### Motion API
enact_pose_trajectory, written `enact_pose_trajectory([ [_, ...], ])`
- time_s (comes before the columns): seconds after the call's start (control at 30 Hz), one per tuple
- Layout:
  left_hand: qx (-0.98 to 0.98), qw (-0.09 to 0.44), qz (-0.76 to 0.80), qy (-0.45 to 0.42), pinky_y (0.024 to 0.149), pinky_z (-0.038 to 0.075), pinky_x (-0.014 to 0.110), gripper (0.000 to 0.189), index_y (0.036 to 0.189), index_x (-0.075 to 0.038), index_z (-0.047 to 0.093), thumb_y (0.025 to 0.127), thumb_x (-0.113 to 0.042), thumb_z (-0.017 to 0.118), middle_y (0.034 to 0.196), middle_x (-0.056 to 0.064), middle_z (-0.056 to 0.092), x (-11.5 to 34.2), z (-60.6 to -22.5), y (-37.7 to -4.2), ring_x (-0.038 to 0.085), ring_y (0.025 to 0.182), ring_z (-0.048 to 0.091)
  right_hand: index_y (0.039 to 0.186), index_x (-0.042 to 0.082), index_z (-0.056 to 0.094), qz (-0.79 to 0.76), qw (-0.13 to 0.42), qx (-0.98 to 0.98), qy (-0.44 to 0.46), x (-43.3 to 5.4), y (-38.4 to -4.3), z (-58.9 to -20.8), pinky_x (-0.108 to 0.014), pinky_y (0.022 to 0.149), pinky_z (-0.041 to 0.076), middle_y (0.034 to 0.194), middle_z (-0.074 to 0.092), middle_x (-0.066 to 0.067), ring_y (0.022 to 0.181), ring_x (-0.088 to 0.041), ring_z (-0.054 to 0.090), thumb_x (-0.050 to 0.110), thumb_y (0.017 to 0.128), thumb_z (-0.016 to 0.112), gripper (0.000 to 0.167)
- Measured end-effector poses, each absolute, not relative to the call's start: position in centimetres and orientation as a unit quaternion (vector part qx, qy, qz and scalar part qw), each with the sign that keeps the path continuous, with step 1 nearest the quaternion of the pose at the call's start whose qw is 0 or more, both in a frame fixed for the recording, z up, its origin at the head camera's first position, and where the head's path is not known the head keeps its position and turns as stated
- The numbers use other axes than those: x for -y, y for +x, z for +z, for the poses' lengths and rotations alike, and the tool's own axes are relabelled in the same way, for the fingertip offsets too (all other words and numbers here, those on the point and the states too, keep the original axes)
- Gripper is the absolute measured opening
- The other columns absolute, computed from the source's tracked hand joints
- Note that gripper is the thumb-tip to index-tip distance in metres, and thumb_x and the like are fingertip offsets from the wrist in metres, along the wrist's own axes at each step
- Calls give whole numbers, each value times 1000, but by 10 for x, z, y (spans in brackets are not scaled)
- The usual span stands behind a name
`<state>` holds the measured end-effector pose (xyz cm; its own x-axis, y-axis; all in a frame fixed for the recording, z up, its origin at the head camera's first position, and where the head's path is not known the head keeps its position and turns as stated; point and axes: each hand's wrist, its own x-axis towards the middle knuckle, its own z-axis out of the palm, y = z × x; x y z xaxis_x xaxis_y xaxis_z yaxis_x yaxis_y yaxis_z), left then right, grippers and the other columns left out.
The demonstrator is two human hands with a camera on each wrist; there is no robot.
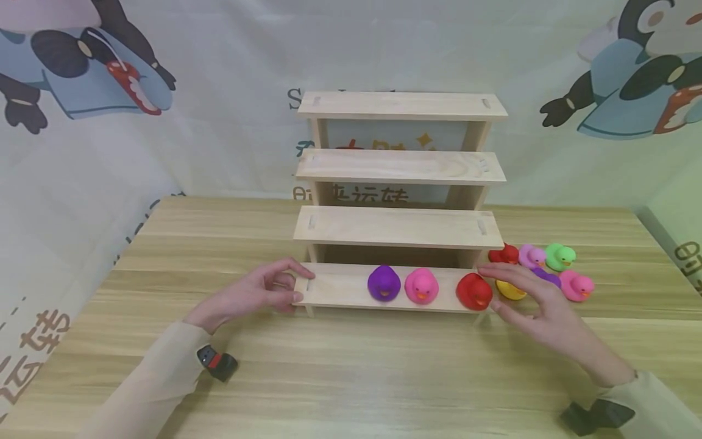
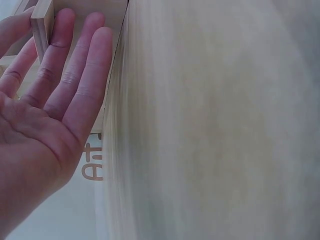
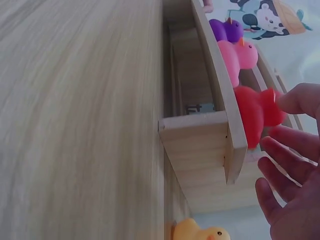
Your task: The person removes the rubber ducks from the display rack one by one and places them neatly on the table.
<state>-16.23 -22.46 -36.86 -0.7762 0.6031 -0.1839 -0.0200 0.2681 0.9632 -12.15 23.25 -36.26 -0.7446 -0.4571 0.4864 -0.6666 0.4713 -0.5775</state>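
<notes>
A stepped wooden shelf (image 1: pixel 397 227) of pale boards stands on the table. My left hand (image 1: pixel 269 285) pinches the left end of its lowest board (image 1: pixel 334 285), index finger on top and thumb at the front edge; the other fingers (image 2: pixel 92 75) extend beneath. On that board sit a purple rubber duck (image 1: pixel 384 284), a pink one (image 1: pixel 421 286) and, at the right end, a red one (image 1: pixel 474 292). Around the red duck's right side my right hand (image 1: pixel 540 308) is loosely spread, thumb and index fingertips right at it, the remaining fingers apart.
Right of the shelf, several more ducks cluster on the table (image 1: pixel 351 378): a yellow duck (image 1: pixel 511 290), a red duck (image 1: pixel 503 253), a green duck (image 1: pixel 560 256), a pink duck (image 1: pixel 576 285) and others. A printed cloth (image 1: pixel 236 73) hangs behind the shelf.
</notes>
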Motion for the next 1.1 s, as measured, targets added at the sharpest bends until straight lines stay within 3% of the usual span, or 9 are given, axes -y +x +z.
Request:
enact_pose_trajectory([
  [0.27,-748,270,573,199,83,55,46,40,129,-6,52,91,-8,66,104,19,63,224,-369,-163,36,97,63,130,7,59,405,108,851,316,-225,-119,-362,-11,99,34,130,60,-4,125,-2,45,-12,76,72,59],
  [1.1,-747,274,571,202,84,55,46,40,130,-5,50,93,-9,64,104,19,63,225,-369,-163,36,97,63,126,6,63,411,136,848,306,-233,-119,-361,-12,97,38,125,64,-3,123,-3,48,-12,72,76,58],
])
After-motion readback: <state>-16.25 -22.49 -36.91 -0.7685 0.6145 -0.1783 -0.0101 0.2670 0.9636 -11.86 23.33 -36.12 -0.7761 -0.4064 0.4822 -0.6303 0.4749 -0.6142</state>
